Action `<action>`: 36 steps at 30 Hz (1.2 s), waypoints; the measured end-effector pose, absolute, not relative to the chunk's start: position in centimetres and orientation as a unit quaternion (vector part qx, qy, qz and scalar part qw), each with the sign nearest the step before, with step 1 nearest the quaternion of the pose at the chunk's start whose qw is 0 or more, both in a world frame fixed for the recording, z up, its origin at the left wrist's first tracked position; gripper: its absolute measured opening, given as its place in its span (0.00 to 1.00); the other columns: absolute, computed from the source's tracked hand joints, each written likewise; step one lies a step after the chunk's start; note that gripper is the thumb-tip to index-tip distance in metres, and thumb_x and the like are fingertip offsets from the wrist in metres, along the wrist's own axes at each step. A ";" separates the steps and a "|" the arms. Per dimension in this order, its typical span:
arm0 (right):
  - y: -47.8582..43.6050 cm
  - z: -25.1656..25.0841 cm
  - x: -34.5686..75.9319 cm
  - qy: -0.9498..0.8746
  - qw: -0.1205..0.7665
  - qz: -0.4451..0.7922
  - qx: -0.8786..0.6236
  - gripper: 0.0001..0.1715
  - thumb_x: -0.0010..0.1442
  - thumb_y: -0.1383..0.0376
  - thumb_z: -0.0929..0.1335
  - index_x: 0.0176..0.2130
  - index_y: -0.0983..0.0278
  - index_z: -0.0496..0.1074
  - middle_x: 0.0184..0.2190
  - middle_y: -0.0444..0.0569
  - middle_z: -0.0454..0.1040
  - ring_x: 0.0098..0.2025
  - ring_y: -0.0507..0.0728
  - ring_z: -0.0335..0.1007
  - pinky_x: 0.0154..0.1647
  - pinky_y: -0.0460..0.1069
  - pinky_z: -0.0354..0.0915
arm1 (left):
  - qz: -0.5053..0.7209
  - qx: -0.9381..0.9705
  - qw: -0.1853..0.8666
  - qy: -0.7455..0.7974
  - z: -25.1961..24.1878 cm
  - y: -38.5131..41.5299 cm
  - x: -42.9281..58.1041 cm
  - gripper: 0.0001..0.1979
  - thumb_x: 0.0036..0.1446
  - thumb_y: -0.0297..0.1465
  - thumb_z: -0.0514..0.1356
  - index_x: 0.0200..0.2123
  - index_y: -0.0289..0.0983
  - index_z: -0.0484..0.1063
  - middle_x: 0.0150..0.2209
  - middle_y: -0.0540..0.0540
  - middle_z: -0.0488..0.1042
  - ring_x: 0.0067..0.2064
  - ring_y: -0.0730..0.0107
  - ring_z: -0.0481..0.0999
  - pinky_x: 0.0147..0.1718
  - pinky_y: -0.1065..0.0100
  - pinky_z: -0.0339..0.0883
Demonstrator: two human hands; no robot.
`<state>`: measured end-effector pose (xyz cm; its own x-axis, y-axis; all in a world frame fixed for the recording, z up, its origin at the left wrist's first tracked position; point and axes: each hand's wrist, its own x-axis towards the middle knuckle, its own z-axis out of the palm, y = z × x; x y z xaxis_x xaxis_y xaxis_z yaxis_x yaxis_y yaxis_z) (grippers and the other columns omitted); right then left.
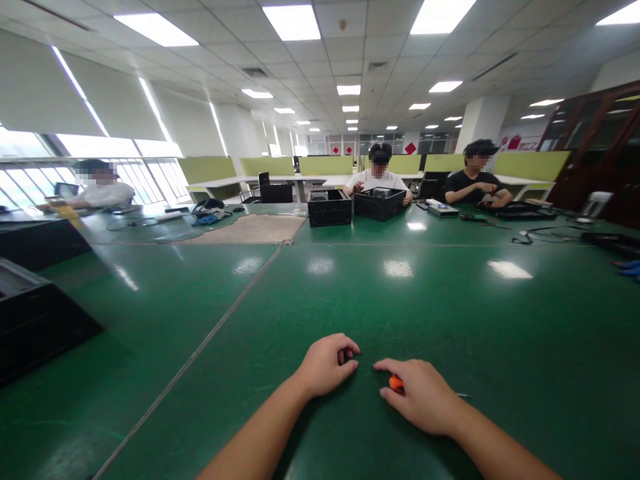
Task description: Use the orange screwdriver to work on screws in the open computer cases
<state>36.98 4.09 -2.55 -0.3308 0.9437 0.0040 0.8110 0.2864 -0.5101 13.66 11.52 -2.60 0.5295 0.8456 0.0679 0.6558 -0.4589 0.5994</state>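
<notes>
My left hand [330, 364] rests on the green tabletop [210, 287] with its fingers loosely bent. A gap shows between thumb and index finger, and I see nothing held there. Just to its right, my right hand [425, 395] curls over a screwdriver [397, 383], its index finger stretched toward the left hand. The orange handle end shows between thumb and index finger, while the thin metal shaft pokes out past the wrist side. Most of the screwdriver is hidden by the palm. The two hands are apart.
Dark boxes [45, 320] stand at the left edge. Across the table, a person [380, 177] sits behind black boxes [330, 210]; another person [477, 180] handles something beside a black tray [523, 211]. Cables [545, 232] lie at the right. A third person [105, 193] sits far left.
</notes>
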 end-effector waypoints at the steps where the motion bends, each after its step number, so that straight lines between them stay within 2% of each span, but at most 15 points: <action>1: 4.1 -2.5 37.0 -0.787 0.155 0.215 -0.557 0.25 0.61 0.57 0.68 0.57 0.52 0.74 0.47 0.47 0.81 0.49 0.63 0.77 0.51 0.55 0.66 | 0.182 0.834 0.261 0.450 -2.6 11.5 13.7 0.11 0.53 0.30 0.63 0.42 0.41 0.79 0.35 0.50 0.76 0.35 0.69 0.74 0.35 0.70 0.66; 8: 4.0 -2.3 36.9 -0.790 0.152 0.212 -0.556 0.24 0.61 0.58 0.69 0.57 0.52 0.75 0.49 0.47 0.81 0.50 0.64 0.77 0.53 0.55 0.65 | 0.185 0.836 0.259 0.448 -2.5 11.5 13.5 0.11 0.53 0.30 0.63 0.41 0.41 0.79 0.34 0.50 0.76 0.35 0.69 0.74 0.34 0.70 0.66; 14: 4.0 -2.5 36.7 -0.787 0.149 0.203 -0.563 0.25 0.61 0.57 0.69 0.58 0.53 0.74 0.46 0.47 0.81 0.47 0.63 0.77 0.50 0.55 0.67 | 0.216 0.835 0.260 0.434 -2.6 11.5 13.5 0.11 0.52 0.29 0.65 0.40 0.40 0.80 0.33 0.50 0.77 0.33 0.69 0.74 0.33 0.70 0.66; 16: 3.9 -2.7 36.6 -0.783 0.151 0.190 -0.573 0.29 0.61 0.61 0.68 0.61 0.56 0.71 0.46 0.49 0.81 0.46 0.64 0.77 0.49 0.56 0.67 | 0.233 0.840 0.267 0.411 -2.5 11.3 13.6 0.04 0.54 0.31 0.66 0.34 0.39 0.80 0.32 0.49 0.77 0.32 0.70 0.74 0.33 0.71 0.66; 17: 3.8 -2.8 36.4 -0.781 0.152 0.181 -0.578 0.30 0.60 0.64 0.67 0.62 0.59 0.70 0.47 0.52 0.80 0.47 0.64 0.76 0.50 0.56 0.67 | 0.240 0.844 0.272 0.394 -2.4 11.2 13.7 0.06 0.56 0.33 0.65 0.29 0.38 0.79 0.30 0.49 0.77 0.31 0.71 0.74 0.33 0.71 0.66; 19: 3.7 -2.9 36.1 -0.782 0.154 0.168 -0.579 0.33 0.57 0.71 0.65 0.62 0.63 0.70 0.49 0.54 0.77 0.49 0.63 0.74 0.51 0.56 0.66 | 0.255 0.851 0.278 0.364 -2.2 10.9 13.9 0.18 0.63 0.37 0.61 0.21 0.36 0.74 0.26 0.49 0.76 0.30 0.73 0.73 0.34 0.71 0.67; 20: 3.6 -3.0 36.0 -0.791 0.155 0.162 -0.570 0.33 0.56 0.74 0.64 0.60 0.63 0.71 0.50 0.54 0.76 0.50 0.63 0.73 0.52 0.55 0.65 | 0.262 0.853 0.278 0.355 -2.2 10.7 14.0 0.20 0.65 0.37 0.58 0.22 0.36 0.74 0.26 0.48 0.76 0.29 0.73 0.73 0.34 0.71 0.67; 21: 3.6 -3.1 35.8 -0.803 0.155 0.155 -0.555 0.33 0.56 0.76 0.63 0.59 0.62 0.72 0.49 0.53 0.75 0.50 0.62 0.72 0.51 0.54 0.65 | 0.270 0.853 0.276 0.351 -2.1 10.5 14.1 0.17 0.66 0.36 0.56 0.28 0.37 0.77 0.27 0.48 0.77 0.28 0.74 0.72 0.33 0.71 0.67; 22: 3.6 -3.2 35.7 -0.815 0.158 0.144 -0.538 0.31 0.58 0.76 0.62 0.57 0.60 0.73 0.47 0.52 0.75 0.49 0.61 0.72 0.50 0.53 0.65 | 0.276 0.853 0.273 0.348 -2.1 10.3 14.1 0.12 0.66 0.34 0.55 0.37 0.38 0.79 0.32 0.48 0.78 0.28 0.74 0.71 0.34 0.70 0.68; 23: 3.6 -3.2 35.6 -0.826 0.164 0.131 -0.524 0.29 0.61 0.76 0.61 0.57 0.58 0.73 0.46 0.51 0.74 0.48 0.60 0.71 0.49 0.52 0.65 | 0.283 0.854 0.267 0.345 -2.0 10.2 14.2 0.13 0.66 0.31 0.55 0.48 0.39 0.77 0.40 0.46 0.80 0.28 0.75 0.71 0.34 0.69 0.69; 25: 3.6 -3.3 35.4 -0.832 0.181 0.107 -0.514 0.25 0.68 0.71 0.59 0.59 0.56 0.72 0.45 0.51 0.74 0.46 0.60 0.72 0.45 0.52 0.66 | 0.299 0.859 0.245 0.335 -2.0 10.0 14.3 0.23 0.62 0.26 0.55 0.61 0.44 0.68 0.57 0.42 0.73 0.34 0.74 0.74 0.41 0.66 0.72; 27: 3.6 -3.3 35.3 -0.823 0.192 0.100 -0.524 0.24 0.71 0.65 0.59 0.63 0.56 0.68 0.45 0.52 0.75 0.43 0.60 0.74 0.43 0.52 0.67 | 0.310 0.868 0.216 0.321 -1.9 9.8 14.3 0.29 0.59 0.24 0.57 0.63 0.45 0.65 0.67 0.41 0.62 0.50 0.66 0.76 0.55 0.59 0.70; 29: 3.5 -3.2 35.3 -0.826 0.183 0.109 -0.521 0.29 0.69 0.63 0.62 0.67 0.59 0.63 0.47 0.53 0.76 0.44 0.61 0.75 0.44 0.53 0.68 | 0.305 0.875 0.198 0.319 -1.9 9.8 14.2 0.33 0.55 0.24 0.60 0.64 0.45 0.63 0.70 0.41 0.58 0.65 0.57 0.66 0.66 0.53 0.61; 32: 3.4 -3.0 35.2 -0.840 0.152 0.129 -0.505 0.31 0.66 0.62 0.65 0.66 0.62 0.65 0.49 0.54 0.77 0.49 0.63 0.75 0.50 0.55 0.68 | 0.280 0.874 0.199 0.343 -2.1 9.7 14.1 0.39 0.53 0.26 0.64 0.67 0.46 0.58 0.72 0.42 0.55 0.70 0.54 0.59 0.69 0.49 0.55; 36: 3.7 -2.6 34.9 -0.833 0.146 0.138 -0.516 0.29 0.67 0.56 0.66 0.63 0.63 0.68 0.52 0.55 0.78 0.52 0.64 0.75 0.53 0.55 0.67 | 0.277 0.864 0.152 0.392 -1.6 10.4 15.3 0.39 0.53 0.25 0.63 0.67 0.41 0.56 0.70 0.39 0.58 0.70 0.56 0.59 0.69 0.52 0.56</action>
<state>34.94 3.71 -2.64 -0.4248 0.8998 0.0998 0.8192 0.4290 -0.3805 15.27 10.40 -1.63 0.5401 0.7611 0.3591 0.5928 -0.6470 0.4796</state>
